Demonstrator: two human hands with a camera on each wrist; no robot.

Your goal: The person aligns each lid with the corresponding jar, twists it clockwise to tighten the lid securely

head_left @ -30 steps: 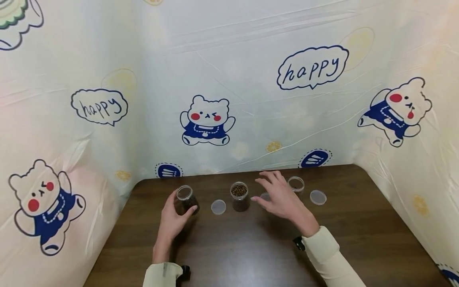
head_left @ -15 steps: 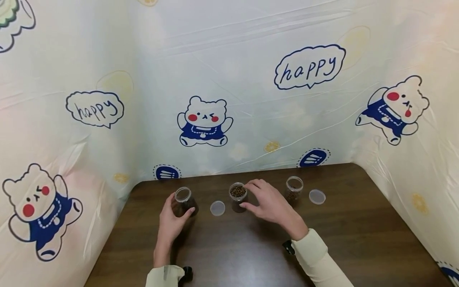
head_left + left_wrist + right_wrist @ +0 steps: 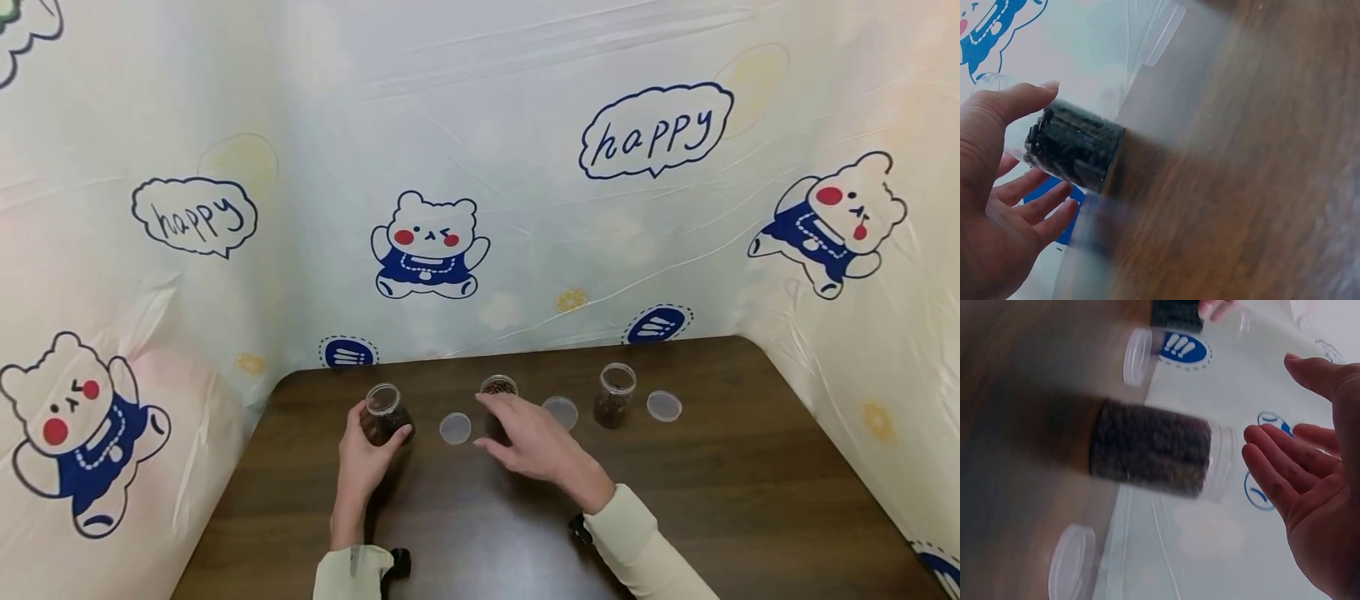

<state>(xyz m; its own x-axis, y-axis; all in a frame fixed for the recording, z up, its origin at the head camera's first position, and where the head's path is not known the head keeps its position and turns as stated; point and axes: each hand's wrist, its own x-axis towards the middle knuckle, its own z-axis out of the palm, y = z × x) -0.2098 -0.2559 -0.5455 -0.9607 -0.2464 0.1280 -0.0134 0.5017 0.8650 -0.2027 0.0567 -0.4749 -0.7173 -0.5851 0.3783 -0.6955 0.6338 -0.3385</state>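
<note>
On the left of the table my left hand (image 3: 363,457) holds a clear jar of dark pieces (image 3: 389,414), lidless and upright. The left wrist view shows the thumb along one side of that jar (image 3: 1075,147), with the fingers on the other side. My right hand (image 3: 536,440) is beside the middle jar (image 3: 498,385), which is filled with small brown bean-like pieces, and partly covers it in the head view. In the right wrist view the fingers of my right hand (image 3: 1310,469) are spread and stand apart from the middle jar's rim (image 3: 1225,462).
A third open jar (image 3: 615,398), partly filled with brown pieces, stands to the right. Clear round lids lie by the jars: the left lid (image 3: 455,428), the middle lid (image 3: 561,412) and the right lid (image 3: 664,406). A printed cloth (image 3: 525,208) surrounds the wooden table (image 3: 720,467).
My right hand has moved left, from above the middle lid to the middle jar. The middle lid now shows behind it. My left hand stays at the left jar.
</note>
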